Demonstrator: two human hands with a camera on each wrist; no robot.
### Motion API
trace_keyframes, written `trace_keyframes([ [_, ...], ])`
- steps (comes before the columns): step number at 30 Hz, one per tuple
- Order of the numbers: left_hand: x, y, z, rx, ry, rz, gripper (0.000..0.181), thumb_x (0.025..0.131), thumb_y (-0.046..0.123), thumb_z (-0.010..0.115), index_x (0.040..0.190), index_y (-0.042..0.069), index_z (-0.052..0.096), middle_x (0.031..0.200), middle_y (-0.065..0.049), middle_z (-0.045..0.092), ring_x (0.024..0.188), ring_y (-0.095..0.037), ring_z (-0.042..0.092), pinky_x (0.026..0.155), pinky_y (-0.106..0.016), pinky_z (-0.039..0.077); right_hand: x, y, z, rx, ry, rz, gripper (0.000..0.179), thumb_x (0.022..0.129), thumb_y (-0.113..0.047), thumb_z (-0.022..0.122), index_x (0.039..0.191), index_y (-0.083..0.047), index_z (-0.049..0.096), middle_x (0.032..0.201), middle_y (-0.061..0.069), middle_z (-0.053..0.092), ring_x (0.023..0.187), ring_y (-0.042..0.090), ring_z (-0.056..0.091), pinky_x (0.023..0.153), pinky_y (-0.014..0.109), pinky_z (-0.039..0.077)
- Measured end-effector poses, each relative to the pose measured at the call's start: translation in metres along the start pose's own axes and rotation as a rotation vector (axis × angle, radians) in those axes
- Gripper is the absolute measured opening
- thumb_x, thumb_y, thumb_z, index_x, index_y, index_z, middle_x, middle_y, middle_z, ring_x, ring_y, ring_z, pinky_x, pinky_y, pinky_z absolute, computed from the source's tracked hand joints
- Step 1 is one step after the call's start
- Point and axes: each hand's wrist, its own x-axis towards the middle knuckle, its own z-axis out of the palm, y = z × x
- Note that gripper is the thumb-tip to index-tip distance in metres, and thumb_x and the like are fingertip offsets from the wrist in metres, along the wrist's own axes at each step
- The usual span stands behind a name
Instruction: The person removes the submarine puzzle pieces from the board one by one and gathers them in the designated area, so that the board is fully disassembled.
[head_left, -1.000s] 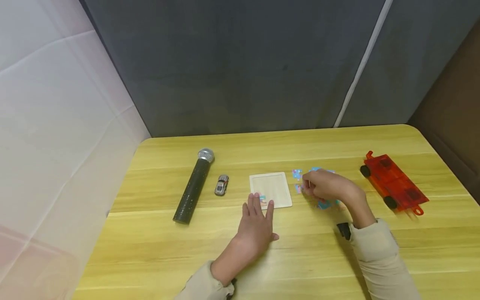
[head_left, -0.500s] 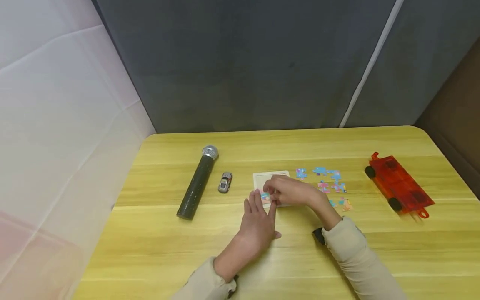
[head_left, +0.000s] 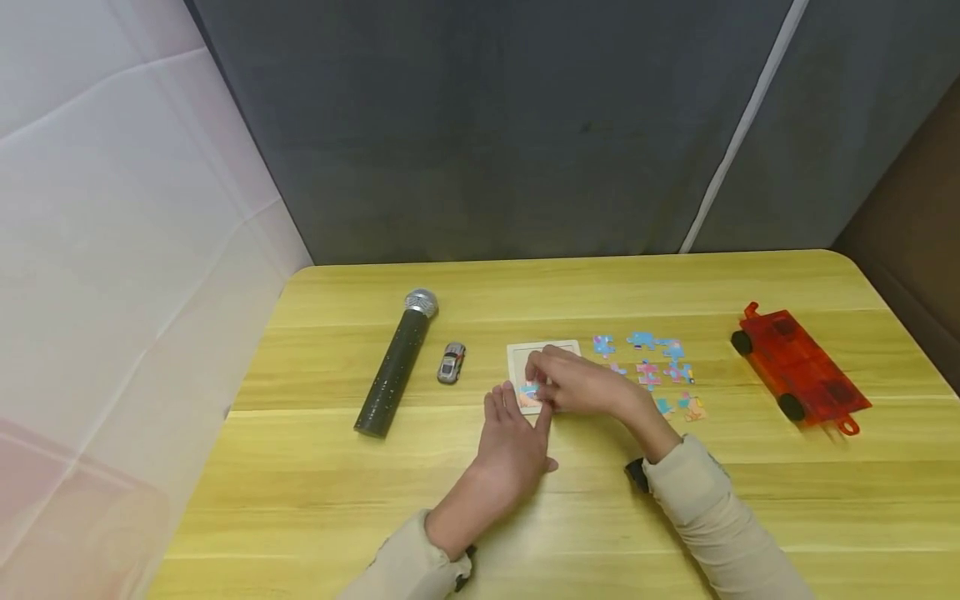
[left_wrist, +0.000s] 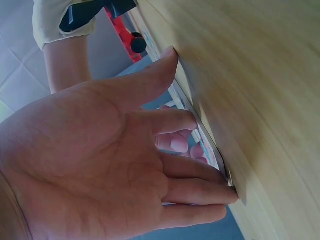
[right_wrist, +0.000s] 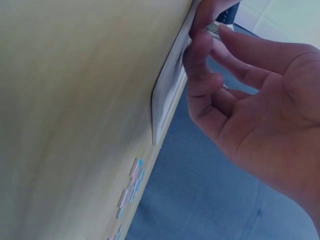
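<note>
A pale square puzzle tray (head_left: 512, 360) lies on the table, with blue and peach jigsaw pieces (head_left: 528, 399) in its near left corner. My left hand (head_left: 512, 450) rests its straight fingers along the tray's near edge; the left wrist view shows the fingertips touching that edge. Over the tray, my right hand (head_left: 573, 383) has its thumb and fingers curled together at a jigsaw piece, which its fingers mostly cover. In the right wrist view, curled fingers (right_wrist: 200, 85) meet the tray surface (right_wrist: 162, 100). Several loose jigsaw pieces (head_left: 647, 372) lie right of the tray.
A black microphone (head_left: 396, 367) and a small silver toy car (head_left: 452, 363) lie left of the tray. At the right stands a red translucent toy wagon (head_left: 802, 362) with black wheels. A dark grey panel (head_left: 495, 142) rises behind the table (head_left: 315, 492).
My right hand has moved left from the loose pieces to the tray. The jigsaw piece at its fingertips has shifted slightly in the tray corner. My left hand has stayed at the tray edge.
</note>
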Motion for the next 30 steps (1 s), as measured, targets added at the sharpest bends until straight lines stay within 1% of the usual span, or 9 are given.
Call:
trace_keyframes([
  [8,-0.002,0.0,0.0,0.016,0.011,0.008,0.08,0.105,0.073,0.052,0.173,0.034,0.037,0.165,-0.028,0.048,0.155,-0.041,0.05,0.129,-0.049,0.041,0.001,-0.002,0.001,0.134,0.082,0.002,0.009,0.105,0.004,0.069,0.105,-0.003,0.063,0.093,0.007,0.071,0.079,0.013,0.064,0.076,0.028,0.056],
  [11,-0.002,0.0,0.0,0.021,0.021,0.009,0.081,0.104,0.073,0.052,0.173,0.034,0.036,0.164,-0.028,0.049,0.154,-0.041,0.051,0.128,-0.049,0.042,-0.001,0.002,-0.005,0.183,0.116,0.041,0.009,0.104,0.003,0.07,0.103,-0.004,0.064,0.094,0.008,0.074,0.079,0.013,0.066,0.074,0.027,0.057],
  [14,-0.002,0.0,0.0,0.021,0.03,0.007,0.082,0.104,0.073,0.053,0.174,0.034,0.035,0.163,-0.029,0.05,0.153,-0.041,0.052,0.128,-0.049,0.042,-0.01,0.01,-0.018,0.198,0.127,0.087,0.007,0.104,0.002,0.07,0.104,-0.003,0.065,0.097,0.011,0.075,0.077,0.016,0.066,0.071,0.027,0.056],
  [16,-0.002,0.0,0.0,0.022,0.034,0.003,0.082,0.104,0.073,0.052,0.174,0.033,0.034,0.163,-0.029,0.05,0.153,-0.041,0.052,0.128,-0.049,0.042,-0.019,0.018,-0.028,0.215,0.109,0.112,0.006,0.104,0.004,0.069,0.103,0.0,0.065,0.091,0.013,0.074,0.071,0.018,0.063,0.068,0.028,0.054],
  [19,-0.001,0.0,0.001,0.034,0.038,0.0,0.082,0.105,0.072,0.051,0.174,0.032,0.033,0.163,-0.029,0.05,0.153,-0.041,0.052,0.128,-0.048,0.042,-0.034,0.029,-0.041,0.234,0.045,0.14,0.008,0.104,0.006,0.068,0.099,0.002,0.063,0.081,0.013,0.071,0.063,0.019,0.063,0.065,0.029,0.053],
  [21,-0.001,-0.001,0.001,0.039,0.044,-0.002,0.082,0.105,0.072,0.051,0.174,0.032,0.033,0.163,-0.029,0.051,0.153,-0.041,0.052,0.128,-0.048,0.042,-0.042,0.036,-0.046,0.248,-0.002,0.18,0.011,0.103,0.007,0.068,0.096,0.002,0.061,0.075,0.012,0.068,0.059,0.019,0.063,0.063,0.031,0.055],
  [23,-0.002,0.0,0.002,0.039,0.046,0.0,0.082,0.105,0.072,0.051,0.174,0.032,0.033,0.163,-0.029,0.051,0.153,-0.041,0.052,0.128,-0.048,0.042,-0.048,0.039,-0.047,0.245,-0.035,0.233,0.015,0.102,0.008,0.069,0.093,0.001,0.06,0.075,0.011,0.066,0.058,0.018,0.064,0.061,0.032,0.057],
  [26,-0.002,0.001,0.004,0.036,0.051,0.002,0.081,0.105,0.072,0.051,0.174,0.033,0.034,0.162,-0.029,0.052,0.153,-0.041,0.053,0.128,-0.049,0.043,-0.052,0.042,-0.043,0.196,-0.048,0.319,0.019,0.1,0.009,0.069,0.089,-0.002,0.058,0.074,0.009,0.064,0.056,0.017,0.063,0.06,0.031,0.056],
  [30,-0.002,0.002,0.006,0.031,0.049,0.006,0.079,0.106,0.071,0.051,0.174,0.034,0.034,0.162,-0.028,0.052,0.153,-0.04,0.053,0.128,-0.049,0.043,-0.053,0.042,-0.035,0.117,-0.021,0.384,0.022,0.099,0.012,0.061,0.083,-0.003,0.056,0.067,0.008,0.061,0.054,0.015,0.056,0.057,0.027,0.046],
])
